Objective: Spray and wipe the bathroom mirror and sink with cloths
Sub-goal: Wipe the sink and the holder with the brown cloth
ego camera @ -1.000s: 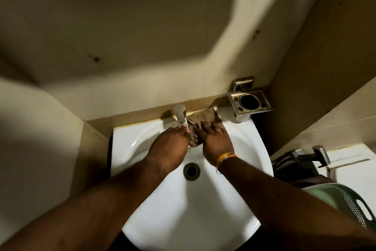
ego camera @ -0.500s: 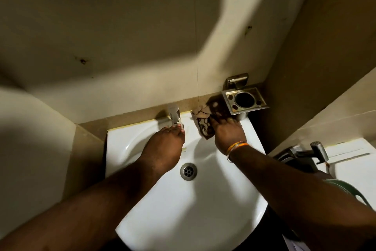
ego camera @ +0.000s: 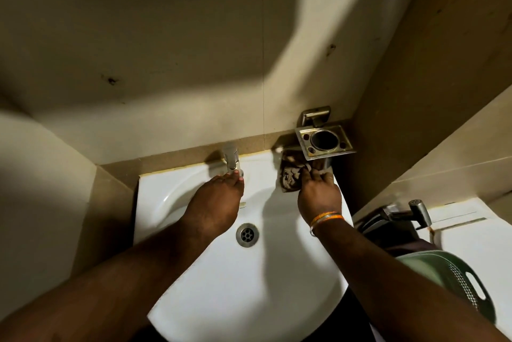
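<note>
The left hand point(ego camera: 214, 201) reaches over the back of the white sink point(ego camera: 243, 291), its fingers held straight and together, the grip released, with the fingertips point(ego camera: 231, 175) touching the base of the chrome tap point(ego camera: 232, 160). The tap stands just beyond those fingertips, at the sink's back edge against the beige wall. Near the wrist of this hand, slightly to its right, lies the round metal drain point(ego camera: 247, 235) in the bowl.

Further right, the right hand point(ego camera: 318, 194) is at the sink's back right corner. Its grip is on a patterned brown cloth point(ego camera: 291, 176), the fingers bent down over the cloth's right part and bunching it against the rim; whether the thumb is under the fabric I cannot tell. The cloth sticks out to the left of and beyond the fingers. An orange and white bangle point(ego camera: 326, 218) sits on the wrist behind this hand.

Directly above and beyond the right grip, a square metal tumbler holder point(ego camera: 324, 142) juts from the wall, its ring overhanging the fingers.

Well to the right of that hand are a chrome hand sprayer point(ego camera: 415, 210) and, nearer the person, a green plastic basket point(ego camera: 454, 280).
</note>
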